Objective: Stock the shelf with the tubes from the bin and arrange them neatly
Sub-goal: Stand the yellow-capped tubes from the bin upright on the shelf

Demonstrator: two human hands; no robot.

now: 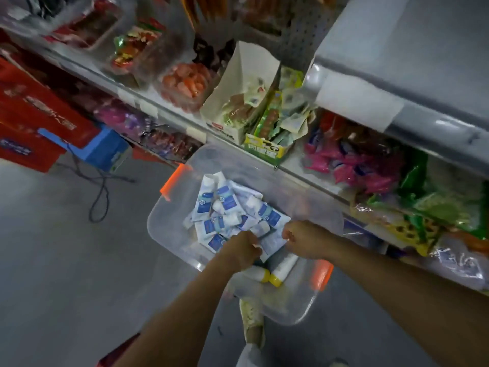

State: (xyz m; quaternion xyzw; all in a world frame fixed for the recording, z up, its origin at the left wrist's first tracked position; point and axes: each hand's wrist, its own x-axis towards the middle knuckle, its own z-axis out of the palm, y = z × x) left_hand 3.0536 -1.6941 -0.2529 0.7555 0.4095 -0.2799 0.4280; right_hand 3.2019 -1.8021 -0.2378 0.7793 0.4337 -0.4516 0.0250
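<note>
Grey concrete floor ran beneath a clear plastic bin that sat beside the shop shelf, and its heap of tubes lay directly under your grips. They were soft, flattened white tubes with blue labels, piled loosely at all angles; two yellow-capped tubes lay side by side at the near end of the bin. Your left hand was curled down into the pile, fingers closed among the white tubes, though which one it held could not be told. Your right hand was also closed into a fist, pinching the edge of a white tube that stretched between both hands. Both forearms reached forward and down from the lower edge of the view, wrists bent toward each other. The bin had translucent, rounded walls and orange latches on its two ends. Above it, the metal shelf carried an open cardboard box of sachets, pink packets and green bags. Red cartons and a blue box stood well apart on the floor to the left.
</note>
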